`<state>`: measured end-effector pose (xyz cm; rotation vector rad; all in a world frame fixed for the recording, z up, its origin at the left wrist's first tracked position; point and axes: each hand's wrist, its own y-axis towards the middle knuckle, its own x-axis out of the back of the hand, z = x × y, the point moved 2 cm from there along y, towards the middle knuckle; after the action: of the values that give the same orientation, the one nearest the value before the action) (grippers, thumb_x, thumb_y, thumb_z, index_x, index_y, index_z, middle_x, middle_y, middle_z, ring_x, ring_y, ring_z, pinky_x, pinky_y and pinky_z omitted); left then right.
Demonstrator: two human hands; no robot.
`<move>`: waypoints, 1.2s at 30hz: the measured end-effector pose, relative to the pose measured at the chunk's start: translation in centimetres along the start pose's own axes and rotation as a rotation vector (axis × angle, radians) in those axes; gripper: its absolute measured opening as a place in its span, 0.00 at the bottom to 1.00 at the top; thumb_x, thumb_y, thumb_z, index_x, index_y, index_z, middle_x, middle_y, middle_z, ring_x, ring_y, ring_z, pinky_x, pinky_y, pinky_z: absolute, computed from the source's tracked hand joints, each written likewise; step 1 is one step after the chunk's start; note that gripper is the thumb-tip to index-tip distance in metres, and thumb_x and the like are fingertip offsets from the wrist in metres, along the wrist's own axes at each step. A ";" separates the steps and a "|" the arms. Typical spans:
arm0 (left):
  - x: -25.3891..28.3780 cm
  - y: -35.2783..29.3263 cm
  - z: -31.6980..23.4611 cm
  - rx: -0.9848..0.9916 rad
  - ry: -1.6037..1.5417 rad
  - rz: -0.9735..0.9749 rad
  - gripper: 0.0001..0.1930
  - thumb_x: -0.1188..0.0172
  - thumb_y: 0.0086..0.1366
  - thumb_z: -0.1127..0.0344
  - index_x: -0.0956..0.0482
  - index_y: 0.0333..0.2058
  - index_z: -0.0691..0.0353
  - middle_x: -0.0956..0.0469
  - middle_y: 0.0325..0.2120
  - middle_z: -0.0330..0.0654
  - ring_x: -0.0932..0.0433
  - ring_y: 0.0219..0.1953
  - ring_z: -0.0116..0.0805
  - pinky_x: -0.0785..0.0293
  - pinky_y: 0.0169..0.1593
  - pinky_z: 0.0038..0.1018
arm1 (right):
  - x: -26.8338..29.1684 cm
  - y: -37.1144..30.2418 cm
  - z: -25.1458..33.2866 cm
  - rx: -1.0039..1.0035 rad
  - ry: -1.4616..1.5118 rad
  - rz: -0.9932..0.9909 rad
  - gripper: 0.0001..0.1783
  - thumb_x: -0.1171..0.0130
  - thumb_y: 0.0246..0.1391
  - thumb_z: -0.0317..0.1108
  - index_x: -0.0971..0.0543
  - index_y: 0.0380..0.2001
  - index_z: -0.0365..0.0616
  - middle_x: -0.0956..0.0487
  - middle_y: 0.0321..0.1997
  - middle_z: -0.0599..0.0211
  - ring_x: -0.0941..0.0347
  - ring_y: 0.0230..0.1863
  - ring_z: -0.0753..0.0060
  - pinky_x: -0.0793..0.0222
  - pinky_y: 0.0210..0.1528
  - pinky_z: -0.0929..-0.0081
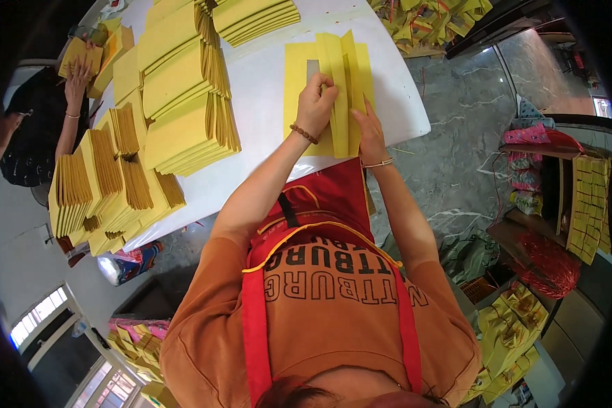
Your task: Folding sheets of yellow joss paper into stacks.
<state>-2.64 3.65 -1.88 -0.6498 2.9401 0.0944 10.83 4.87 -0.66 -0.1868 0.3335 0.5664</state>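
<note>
A yellow paper sheet (338, 129), partly folded with raised lengthwise flaps, lies on the white table in front of me. My left hand (317, 105) is closed over the flap on its left side, the fingers curled on the paper. Beside that hand, a grey rectangle (312, 70) shows against the yellow. My right hand (369, 134) is at the sheet's right edge, its fingers stretched out along the fold and touching the paper. Flat yellow paper (292, 81) shows under the folded piece.
Stacks of folded yellow paper (183, 102) cover the left of the white table (265, 75). More folded bundles (105, 170) stand at its left edge. At far left, another person's hand (79, 73) holds yellow paper. A yellow pile (428, 24) lies beyond the table's right corner.
</note>
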 end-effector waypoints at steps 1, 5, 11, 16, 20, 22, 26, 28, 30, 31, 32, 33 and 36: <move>-0.2 0.0 -0.1 0.000 -0.001 0.001 0.06 0.48 0.55 0.69 0.31 0.31 0.65 0.33 0.19 0.40 0.35 0.22 0.24 0.37 0.26 0.22 | 0.1 0.0 -0.2 0.001 0.000 -0.001 0.28 0.61 0.57 0.33 0.46 0.59 0.33 0.40 0.60 0.58 0.47 0.61 0.69 0.55 0.62 0.77; -0.5 -0.4 -0.7 -0.104 0.148 -0.058 0.05 0.48 0.57 0.69 0.31 0.30 0.64 0.34 0.15 0.37 0.37 0.18 0.23 0.39 0.23 0.22 | 0.1 0.0 -0.4 0.015 -0.014 -0.040 0.25 0.61 0.58 0.35 0.41 0.56 0.32 0.36 0.57 0.59 0.44 0.59 0.70 0.51 0.60 0.78; -0.7 -0.9 -2.1 -0.141 0.234 -0.058 0.05 0.47 0.56 0.72 0.31 0.31 0.64 0.37 0.15 0.35 0.40 0.17 0.20 0.41 0.21 0.20 | -0.2 -0.2 0.7 -0.037 0.031 -0.067 0.24 0.61 0.60 0.39 0.38 0.55 0.33 0.34 0.56 0.60 0.41 0.57 0.71 0.48 0.59 0.77; -0.8 -0.9 -2.2 -0.126 0.228 -0.084 0.06 0.48 0.56 0.73 0.31 0.33 0.64 0.40 0.14 0.32 0.43 0.17 0.18 0.43 0.21 0.19 | -1.1 -0.2 0.5 -0.012 0.321 -0.013 0.27 0.64 0.61 0.41 0.41 0.58 0.34 0.39 0.59 0.61 0.44 0.60 0.72 0.50 0.61 0.78; -1.5 -1.0 -2.8 -0.175 0.039 -0.129 0.09 0.49 0.55 0.74 0.30 0.37 0.64 0.37 0.17 0.32 0.42 0.20 0.17 0.42 0.23 0.18 | -0.7 -0.2 0.4 0.011 0.163 0.022 0.27 0.61 0.61 0.38 0.45 0.59 0.34 0.41 0.61 0.61 0.46 0.61 0.73 0.52 0.61 0.78; -1.4 -1.0 -3.0 -0.173 0.011 -0.144 0.10 0.49 0.55 0.74 0.30 0.38 0.65 0.35 0.19 0.33 0.41 0.21 0.17 0.41 0.23 0.17 | -0.6 -0.2 0.4 0.029 0.048 0.026 0.27 0.60 0.60 0.37 0.45 0.59 0.34 0.41 0.60 0.60 0.46 0.61 0.73 0.51 0.61 0.78; -0.4 -0.6 -1.4 -0.151 0.131 -0.055 0.13 0.47 0.55 0.73 0.29 0.41 0.66 0.30 0.22 0.35 0.39 0.21 0.18 0.40 0.24 0.18 | -1.1 -0.2 0.4 0.083 -0.014 0.052 0.28 0.55 0.57 0.30 0.46 0.59 0.33 0.39 0.59 0.58 0.44 0.60 0.71 0.49 0.60 0.78; -0.6 -0.5 -1.5 -0.163 0.080 -0.049 0.14 0.46 0.55 0.72 0.29 0.42 0.66 0.30 0.22 0.35 0.39 0.21 0.18 0.40 0.24 0.18 | -1.0 -0.1 0.1 0.106 -0.026 0.058 0.28 0.54 0.56 0.28 0.46 0.59 0.33 0.39 0.59 0.58 0.44 0.60 0.71 0.48 0.59 0.78; -0.8 -0.7 -2.0 -0.163 0.287 -0.037 0.14 0.45 0.56 0.70 0.29 0.42 0.66 0.27 0.23 0.38 0.33 0.23 0.21 0.35 0.27 0.20 | -0.8 0.0 0.0 0.125 -0.053 0.044 0.28 0.53 0.55 0.26 0.45 0.59 0.33 0.39 0.59 0.57 0.44 0.60 0.70 0.48 0.60 0.76; -1.0 -0.8 -2.4 -0.163 0.286 -0.033 0.14 0.45 0.56 0.70 0.29 0.42 0.66 0.27 0.23 0.38 0.33 0.23 0.21 0.35 0.27 0.20 | -0.6 -0.1 -0.2 0.127 -0.054 0.040 0.28 0.53 0.55 0.26 0.45 0.59 0.33 0.39 0.59 0.57 0.44 0.60 0.70 0.48 0.60 0.76; -1.1 -0.9 -2.7 -0.097 0.315 -0.029 0.14 0.45 0.56 0.70 0.29 0.42 0.66 0.26 0.26 0.39 0.31 0.25 0.23 0.34 0.29 0.21 | -0.5 -0.1 -0.3 0.144 -0.083 0.035 0.28 0.52 0.55 0.27 0.44 0.58 0.34 0.39 0.59 0.56 0.44 0.60 0.68 0.47 0.60 0.75; -1.0 -1.0 -2.9 -0.032 0.348 -0.031 0.14 0.46 0.57 0.70 0.29 0.42 0.67 0.25 0.28 0.40 0.30 0.28 0.24 0.32 0.32 0.21 | -0.7 -0.1 -0.2 0.162 -0.110 0.037 0.28 0.51 0.54 0.27 0.43 0.58 0.35 0.40 0.60 0.55 0.43 0.60 0.65 0.47 0.60 0.74; -1.9 -0.9 -2.8 -0.214 -0.060 -0.126 0.15 0.47 0.57 0.71 0.29 0.44 0.66 0.26 0.33 0.43 0.29 0.31 0.28 0.33 0.34 0.23 | -1.1 -1.2 1.0 0.405 -0.578 -0.039 0.30 0.48 0.51 0.29 0.42 0.58 0.38 0.41 0.60 0.51 0.45 0.62 0.57 0.50 0.61 0.68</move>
<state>-0.91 3.37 1.10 -0.8427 2.8462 0.4127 10.83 3.62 0.79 0.3580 -0.1222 0.4797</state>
